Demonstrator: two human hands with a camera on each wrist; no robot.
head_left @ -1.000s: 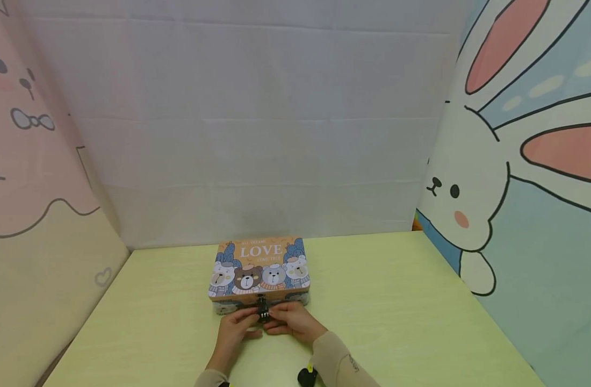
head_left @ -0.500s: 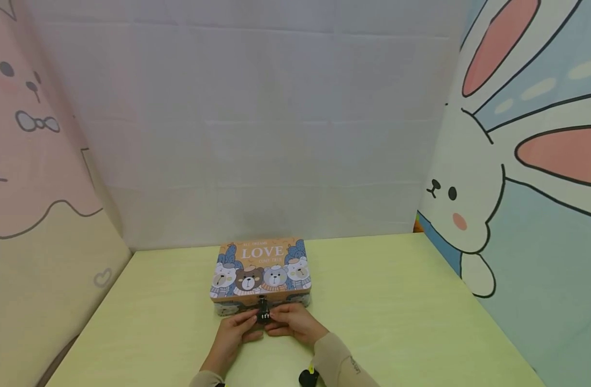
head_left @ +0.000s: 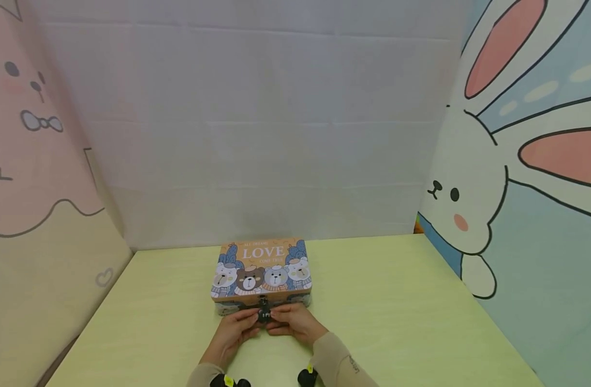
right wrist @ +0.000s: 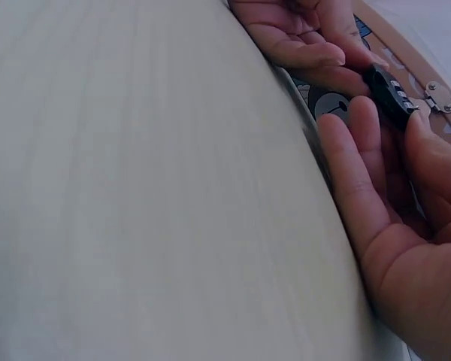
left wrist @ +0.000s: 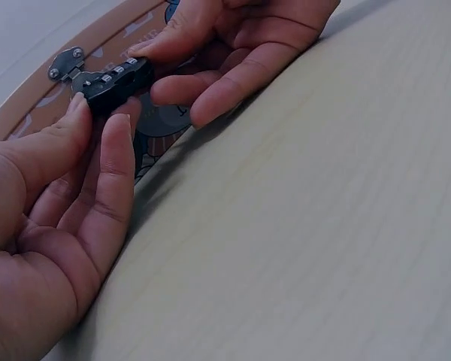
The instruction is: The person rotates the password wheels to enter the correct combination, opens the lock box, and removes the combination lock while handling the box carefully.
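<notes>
Pinching the black combination lock from both sides, left hand and right hand meeting at the box front, fingers curled on it.

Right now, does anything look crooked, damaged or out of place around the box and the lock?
Nothing stands out. The box sits flat and closed on the table, and both the left hand and the right hand pinch the small black lock at its front.
</notes>
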